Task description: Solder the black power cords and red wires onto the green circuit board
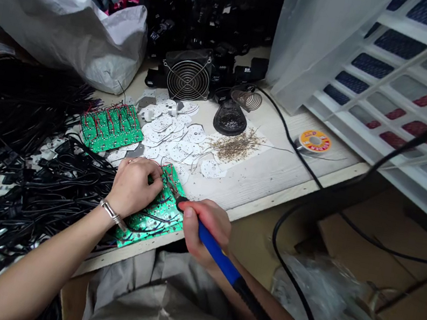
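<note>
My right hand (206,227) is wrapped round the blue handle of a soldering iron (220,255), whose tip points down at a green circuit board (163,216). The board lies at the table's front edge, with thin red and black wires on it. Over its left side is my left hand (135,182), fingers curled in a pinch near the thin wires; what they hold is hidden. Just beyond, a second green circuit board (114,127) with several red and black wires rests on white disc-shaped pieces (169,133).
Bundled black cables (56,194) crowd the left. Behind stand a fan with a wire guard (188,79) and a black soldering-iron stand (229,119), beside brown scraps (238,146). A solder spool (315,141) sits near white racks (353,107). The iron's cord (276,247) loops at right.
</note>
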Demonstrator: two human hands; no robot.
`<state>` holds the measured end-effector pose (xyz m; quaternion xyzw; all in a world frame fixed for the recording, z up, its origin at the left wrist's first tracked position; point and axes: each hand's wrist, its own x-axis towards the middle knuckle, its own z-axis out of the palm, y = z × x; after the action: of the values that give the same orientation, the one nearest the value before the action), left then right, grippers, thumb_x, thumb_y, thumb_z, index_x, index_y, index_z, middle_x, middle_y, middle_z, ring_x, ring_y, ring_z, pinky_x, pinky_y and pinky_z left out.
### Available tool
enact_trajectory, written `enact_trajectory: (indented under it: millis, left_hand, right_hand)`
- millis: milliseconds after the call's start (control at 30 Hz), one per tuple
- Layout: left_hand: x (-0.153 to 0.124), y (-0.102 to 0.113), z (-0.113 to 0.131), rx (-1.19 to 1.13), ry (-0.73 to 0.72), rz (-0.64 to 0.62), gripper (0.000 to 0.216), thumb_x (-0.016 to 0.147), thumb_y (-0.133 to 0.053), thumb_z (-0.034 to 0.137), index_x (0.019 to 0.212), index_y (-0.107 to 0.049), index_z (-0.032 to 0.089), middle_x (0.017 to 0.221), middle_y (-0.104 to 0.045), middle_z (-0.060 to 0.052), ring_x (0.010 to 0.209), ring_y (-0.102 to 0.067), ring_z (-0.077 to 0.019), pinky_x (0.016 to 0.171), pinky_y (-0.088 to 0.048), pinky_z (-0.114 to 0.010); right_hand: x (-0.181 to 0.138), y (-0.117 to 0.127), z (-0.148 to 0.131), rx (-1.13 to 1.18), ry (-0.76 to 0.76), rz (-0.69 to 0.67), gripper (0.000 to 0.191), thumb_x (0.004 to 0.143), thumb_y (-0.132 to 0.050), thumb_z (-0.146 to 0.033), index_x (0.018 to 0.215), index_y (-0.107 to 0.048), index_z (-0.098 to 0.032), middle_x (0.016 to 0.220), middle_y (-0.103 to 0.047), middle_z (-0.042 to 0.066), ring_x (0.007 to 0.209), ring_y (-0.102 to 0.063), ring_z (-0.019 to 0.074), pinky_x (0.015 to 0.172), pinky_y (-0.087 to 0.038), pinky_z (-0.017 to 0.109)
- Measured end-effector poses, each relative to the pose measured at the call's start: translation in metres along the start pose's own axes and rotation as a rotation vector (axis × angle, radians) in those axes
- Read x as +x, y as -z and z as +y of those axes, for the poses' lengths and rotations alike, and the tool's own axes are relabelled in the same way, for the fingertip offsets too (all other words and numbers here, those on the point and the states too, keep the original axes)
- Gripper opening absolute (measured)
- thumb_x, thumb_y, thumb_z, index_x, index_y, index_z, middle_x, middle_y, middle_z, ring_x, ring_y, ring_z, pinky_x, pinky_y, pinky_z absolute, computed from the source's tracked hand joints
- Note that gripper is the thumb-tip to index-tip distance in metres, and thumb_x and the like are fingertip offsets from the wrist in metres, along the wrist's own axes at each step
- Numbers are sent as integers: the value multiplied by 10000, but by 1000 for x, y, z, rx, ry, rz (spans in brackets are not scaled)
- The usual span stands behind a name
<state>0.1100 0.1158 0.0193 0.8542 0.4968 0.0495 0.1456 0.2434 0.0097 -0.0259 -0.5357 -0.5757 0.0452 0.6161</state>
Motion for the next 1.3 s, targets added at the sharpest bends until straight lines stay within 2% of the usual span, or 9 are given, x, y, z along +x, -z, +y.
enact_trajectory:
  millis: [400,600,900,1300]
  left_hand:
    - [1,0,1,3,34,20,123,710,-524,182,599,-571,206,863,-719,-15,920,-639,-213,909,-455,-394]
    - [1,0,4,20,31,25,130,714,-516,181,592,-556,205,861,-720,-23,898,-640,-220,894,-459,-409]
    - [0,0,3,18,28,20,136,721,-516,179,595,-559,206,857,-716,-21,921,-638,-219,893,-457,-391]
    - [1,1,2,36,19,12,136,720,-519,179,590,-550,205,849,-722,-16,898,-642,-214,895,-447,-389]
  right_hand:
    - [-1,-6,3,-4,19,26,121,854,-504,-110,859,-582,-202,654,-693,-10,537,-635,121,574,-517,251]
    - [1,-6,4,27,56,-5,120,851,-505,-102,879,-571,-198,670,-702,3,547,-643,125,556,-520,247]
    - [-1,8,2,93,-102,73,113,877,-514,-149,881,-611,-208,723,-712,4,606,-659,126,570,-532,247]
    - [-4,10,-1,102,-159,57,116,880,-509,-163,871,-613,-212,707,-704,0,550,-641,119,524,-523,246]
